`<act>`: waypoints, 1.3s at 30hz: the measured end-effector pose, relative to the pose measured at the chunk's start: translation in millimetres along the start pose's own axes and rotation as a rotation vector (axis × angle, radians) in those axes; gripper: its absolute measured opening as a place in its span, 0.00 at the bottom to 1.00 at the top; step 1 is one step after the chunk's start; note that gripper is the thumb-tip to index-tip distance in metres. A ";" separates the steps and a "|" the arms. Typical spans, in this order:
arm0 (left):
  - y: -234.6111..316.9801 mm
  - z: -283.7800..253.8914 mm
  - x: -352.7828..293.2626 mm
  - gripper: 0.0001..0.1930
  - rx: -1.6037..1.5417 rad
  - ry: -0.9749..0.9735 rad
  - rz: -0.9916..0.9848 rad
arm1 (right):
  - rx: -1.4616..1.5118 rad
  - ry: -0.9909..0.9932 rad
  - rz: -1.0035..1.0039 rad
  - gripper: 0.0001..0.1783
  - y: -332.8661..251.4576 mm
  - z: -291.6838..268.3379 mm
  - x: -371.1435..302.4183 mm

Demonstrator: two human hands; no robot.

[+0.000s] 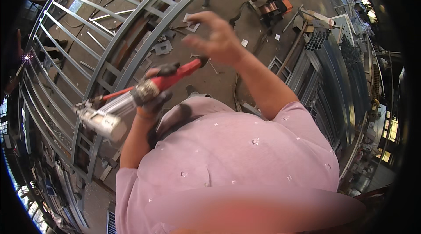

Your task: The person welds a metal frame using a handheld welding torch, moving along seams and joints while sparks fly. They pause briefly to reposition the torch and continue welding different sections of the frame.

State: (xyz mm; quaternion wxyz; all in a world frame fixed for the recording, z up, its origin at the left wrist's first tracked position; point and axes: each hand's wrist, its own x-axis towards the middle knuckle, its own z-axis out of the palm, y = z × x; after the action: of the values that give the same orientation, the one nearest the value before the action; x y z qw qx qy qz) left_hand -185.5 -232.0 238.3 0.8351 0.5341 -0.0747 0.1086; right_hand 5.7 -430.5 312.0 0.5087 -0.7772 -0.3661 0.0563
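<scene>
My left hand point(153, 104), in a dark glove, is closed around a red and silver hand-held power tool point(175, 76). The tool slants across my front, its red end up toward my right hand and its silver end down to the left. That silver end is close to the grey metal frame point(115, 41) on the left; whether they touch I cannot tell. Bare and slightly blurred, my right hand point(215, 41) is raised past the tool's red end. Its fingers are spread and hold nothing.
An orange and black machine point(274, 10) with cables stands on the floor ahead. Long metal profiles point(322, 80) are stacked at the right. Small square plates point(163, 48) and scraps litter the floor. At the far left a bright spark point(27, 57) glows beside the frame.
</scene>
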 end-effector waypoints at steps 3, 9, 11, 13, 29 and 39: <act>4.0 13.5 -6.0 0.32 -0.031 -0.021 0.026 | -0.231 0.241 0.631 0.43 171.1 -56.6 -31.0; 18.9 32.4 -38.1 0.28 0.208 0.063 -0.009 | 1.062 0.409 1.506 0.60 291.5 -7.0 -36.4; 20.6 36.9 -38.9 0.31 0.163 -0.027 -0.051 | 1.129 0.432 1.434 0.44 355.2 -7.4 -53.3; 24.7 34.2 -47.0 0.30 0.121 0.020 -0.050 | 1.053 0.560 1.430 0.32 357.4 30.6 -43.5; 117.9 -52.0 -115.9 0.40 0.032 0.092 0.136 | 0.944 0.677 1.308 0.11 210.0 138.0 -78.0; 347.5 -159.7 -241.7 0.16 0.104 0.507 0.691 | 1.090 -0.302 1.243 0.19 -74.1 204.8 -65.0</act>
State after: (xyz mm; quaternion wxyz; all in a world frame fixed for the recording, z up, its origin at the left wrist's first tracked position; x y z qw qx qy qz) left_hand -508.2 29.6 417.6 0.7135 0.4755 -0.0361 0.5134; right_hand -173.6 -301.9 257.6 0.6348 -0.4669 0.1429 0.5988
